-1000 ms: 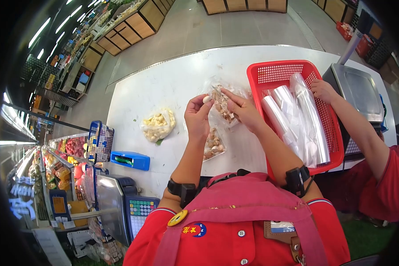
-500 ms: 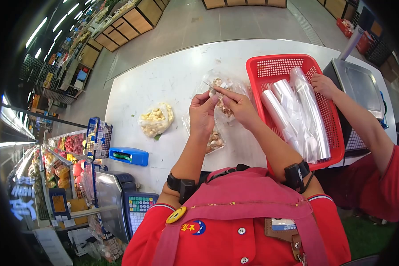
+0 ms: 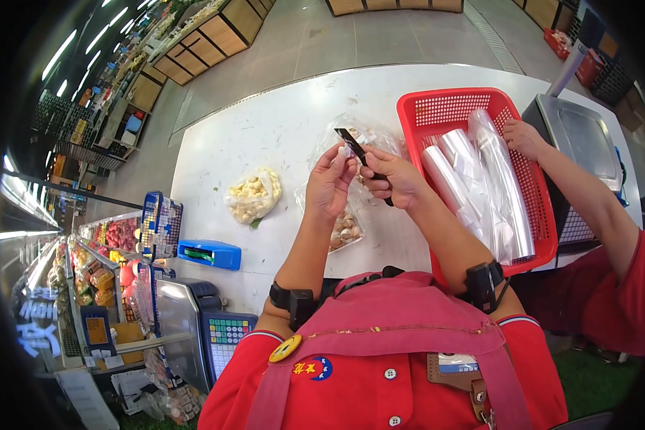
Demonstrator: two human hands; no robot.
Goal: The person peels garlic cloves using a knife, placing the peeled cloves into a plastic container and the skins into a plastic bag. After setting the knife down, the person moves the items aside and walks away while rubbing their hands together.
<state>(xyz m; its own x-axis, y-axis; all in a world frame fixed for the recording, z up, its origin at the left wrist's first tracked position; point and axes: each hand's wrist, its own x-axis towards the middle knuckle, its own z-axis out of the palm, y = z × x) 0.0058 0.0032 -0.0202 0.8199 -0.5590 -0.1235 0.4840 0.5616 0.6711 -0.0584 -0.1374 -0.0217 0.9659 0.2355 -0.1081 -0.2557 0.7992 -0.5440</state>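
Over the white table (image 3: 215,136), my left hand (image 3: 330,185) pinches a small pale garlic clove (image 3: 345,151) between thumb and fingertips. Fingers of my right hand (image 3: 398,179) are wrapped around a small black knife (image 3: 350,140), its upper end pointing up and left beside the clove. Beneath and beyond the hands lies a clear plastic bag (image 3: 325,136) with garlic and skins, partly hidden. Unpeeled garlic cloves (image 3: 347,229) lie in clear plastic below my left wrist. Left of my hands sits a bag of peeled garlic (image 3: 253,195).
A red basket (image 3: 426,111) with rolls of plastic bags (image 3: 496,186) stands on the right. Another person's hand (image 3: 524,138) touches its rim. A blue tape dispenser (image 3: 218,254) sits at the table's left edge, near a scale (image 3: 183,315).
My hands have drawn slightly apart. The knife has turned in my right hand, so its black body now shows beside the clove. The other person's hand stays at the basket.
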